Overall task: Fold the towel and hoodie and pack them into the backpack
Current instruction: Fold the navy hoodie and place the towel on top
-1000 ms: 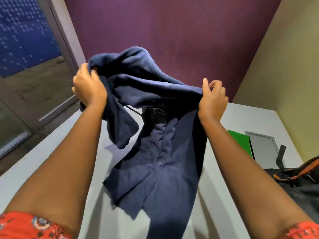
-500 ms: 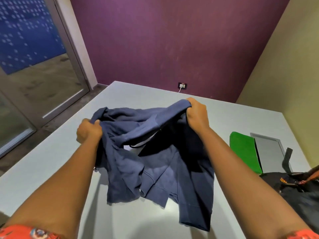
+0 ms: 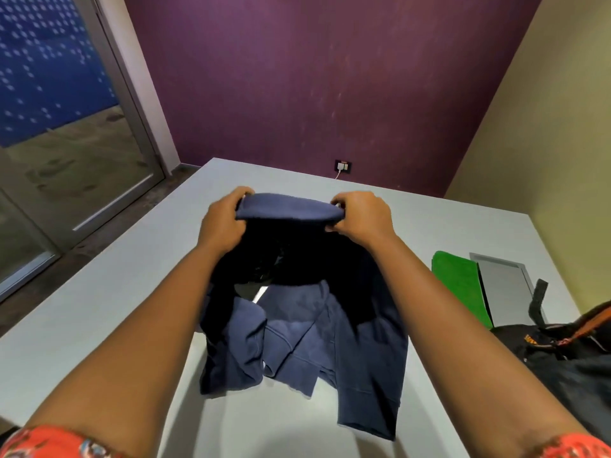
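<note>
Both hands have moved together: left hand [image 3: 224, 223] and right hand [image 3: 358, 218] grip clamped on the navy-blue fleece hoodie [image 3: 304, 328], above the pale grey surface [image 3: 99, 292]. Its bunched lower half risks folding crooked.

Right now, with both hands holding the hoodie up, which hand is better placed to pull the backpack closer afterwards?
Right. The right hand grips the navy hoodie on the side where the black backpack lies; the left hand would have to cross over the hoodie.
</note>
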Tool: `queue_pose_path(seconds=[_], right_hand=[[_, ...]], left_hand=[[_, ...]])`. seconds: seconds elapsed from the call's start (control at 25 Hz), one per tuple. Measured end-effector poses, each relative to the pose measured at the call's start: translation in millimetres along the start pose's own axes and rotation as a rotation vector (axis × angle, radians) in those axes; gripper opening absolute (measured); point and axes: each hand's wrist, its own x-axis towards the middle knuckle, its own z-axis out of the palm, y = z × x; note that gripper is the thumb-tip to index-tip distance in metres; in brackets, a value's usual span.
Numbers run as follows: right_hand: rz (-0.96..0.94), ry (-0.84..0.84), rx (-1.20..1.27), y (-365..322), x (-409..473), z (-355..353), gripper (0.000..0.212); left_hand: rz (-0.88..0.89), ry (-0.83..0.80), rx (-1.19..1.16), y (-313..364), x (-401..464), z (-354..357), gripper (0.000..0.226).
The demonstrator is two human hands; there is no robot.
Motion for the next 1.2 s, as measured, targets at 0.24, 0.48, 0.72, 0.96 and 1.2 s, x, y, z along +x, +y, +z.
queue_pose_path(seconds=[0.24,0.48,0.72,0.96,1.2], right_hand=[[0.374,-0.198,0.151,42.3,-20.3,47.4,0.028],[0.102,-0.433,0.377,57.3,-42.4,55.0,0.038],[0.290,-0.522,0.031,76.0,-76.7,123.8,0.075],[0.175,-0.744,0.130,58.2,-66.3,134.4,0.037],[0.168,-1.285,0.647,22.2,-68.5,115.6,0.021]], left_hand=[[-0.111,0.295,0.093,-1.6,-5.9,-20.4,0.049],[-0.300,0.493,0.299,-22.4,-26.9,-19.4,0.046],[-0.248,0.154,0.607,-60.9,-41.1,-22.1,0.036],[-0.298,-0.197,0.795,-99.0,-49.7,-27.2,0.023],[-0.696,0.080,0.580,-101.1,-39.7,-23.1,0.030]])
